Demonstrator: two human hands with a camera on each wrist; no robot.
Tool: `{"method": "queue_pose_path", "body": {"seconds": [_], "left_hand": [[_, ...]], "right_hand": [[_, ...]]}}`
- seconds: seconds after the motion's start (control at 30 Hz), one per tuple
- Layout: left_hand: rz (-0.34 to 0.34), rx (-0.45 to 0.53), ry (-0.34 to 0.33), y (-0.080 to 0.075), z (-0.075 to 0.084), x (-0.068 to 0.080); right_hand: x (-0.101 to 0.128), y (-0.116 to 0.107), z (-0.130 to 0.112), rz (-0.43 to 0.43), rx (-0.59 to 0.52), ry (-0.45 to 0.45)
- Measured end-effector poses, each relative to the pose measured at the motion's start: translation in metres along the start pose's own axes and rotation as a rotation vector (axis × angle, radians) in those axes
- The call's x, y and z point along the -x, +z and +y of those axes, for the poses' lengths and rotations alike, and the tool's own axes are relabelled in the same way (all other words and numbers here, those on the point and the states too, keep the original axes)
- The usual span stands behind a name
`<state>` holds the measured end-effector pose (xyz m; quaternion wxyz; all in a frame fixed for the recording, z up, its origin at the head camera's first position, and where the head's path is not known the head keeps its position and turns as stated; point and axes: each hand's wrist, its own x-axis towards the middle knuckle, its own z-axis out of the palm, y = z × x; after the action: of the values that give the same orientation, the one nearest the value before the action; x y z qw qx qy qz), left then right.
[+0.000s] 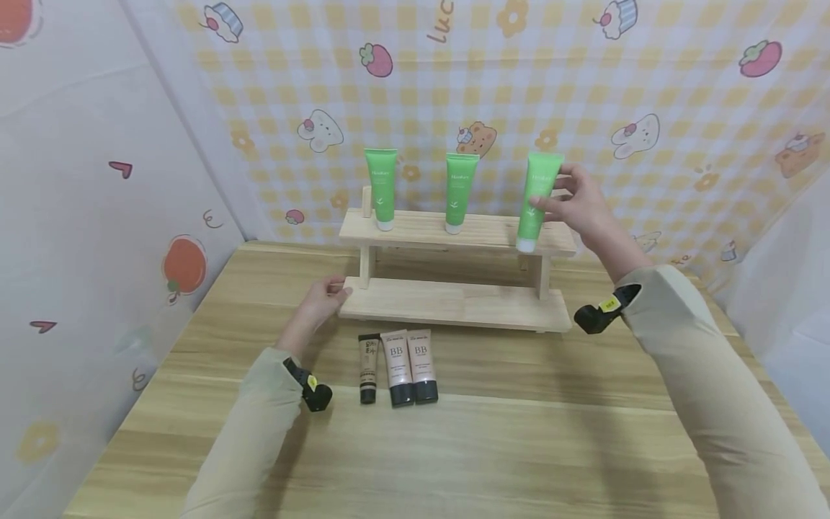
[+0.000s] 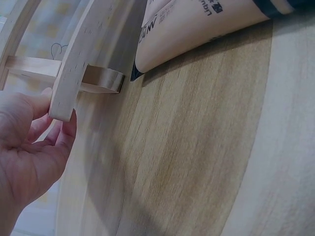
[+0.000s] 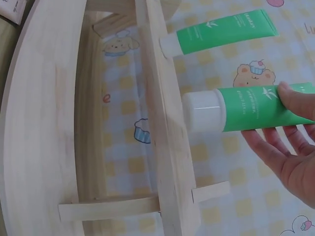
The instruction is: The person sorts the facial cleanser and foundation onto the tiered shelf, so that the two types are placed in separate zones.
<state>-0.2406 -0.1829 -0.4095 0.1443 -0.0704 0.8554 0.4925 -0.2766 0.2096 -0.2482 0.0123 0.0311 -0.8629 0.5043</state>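
Tube (image 1: 537, 184), green: likely light, squeezable — hold mid-body.
Head: right hand (image 1: 580, 205) grasps it at right end of upper shelf (image 1: 489, 227). Left wrist: left hand (image 2: 34, 147) pinches lower shelf (image 2: 70, 73). Right wrist: white cap (image 3: 206, 112), probably stiff, ungripped.

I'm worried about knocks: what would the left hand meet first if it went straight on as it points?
The lower board, whose left end the left hand grips. Beyond that, perhaps the left post, though depth is unclear.
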Motion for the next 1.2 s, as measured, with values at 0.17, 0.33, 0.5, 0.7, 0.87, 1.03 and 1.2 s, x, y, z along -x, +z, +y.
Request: {"method": "queue_pose_path", "body": {"seconds": [0.17, 0.33, 0.5, 0.7, 0.87, 1.03, 1.2], "left_hand": [[-0.005, -0.001, -0.007, 0.000, -0.002, 0.000], [0.000, -0.013, -0.003, 0.002, -0.003, 0.000], [0.007, -0.017, -0.005, 0.003, -0.003, 0.000], [0.016, -0.018, -0.015, 0.003, -0.001, 0.001], [0.016, -0.025, -0.009, 0.003, 0.000, 0.001], [0.020, -0.037, -0.003, 0.003, 0.000, 0.000], [0.026, -0.030, 0.000, 0.001, -0.002, -0.001]], "right_hand": [[-0.005, 0.005, 0.001, 0.035, 0.020, -0.033], [-0.010, 0.010, 0.005, 0.074, 0.079, -0.061], [-0.015, 0.013, 0.010, 0.101, 0.087, -0.105], [-0.014, 0.016, 0.017, 0.148, 0.080, -0.152], [-0.014, 0.017, 0.021, 0.170, 0.082, -0.171], [-0.015, 0.018, 0.028, 0.172, 0.076, -0.183], [-0.015, 0.020, 0.033, 0.183, 0.032, -0.216]]}}
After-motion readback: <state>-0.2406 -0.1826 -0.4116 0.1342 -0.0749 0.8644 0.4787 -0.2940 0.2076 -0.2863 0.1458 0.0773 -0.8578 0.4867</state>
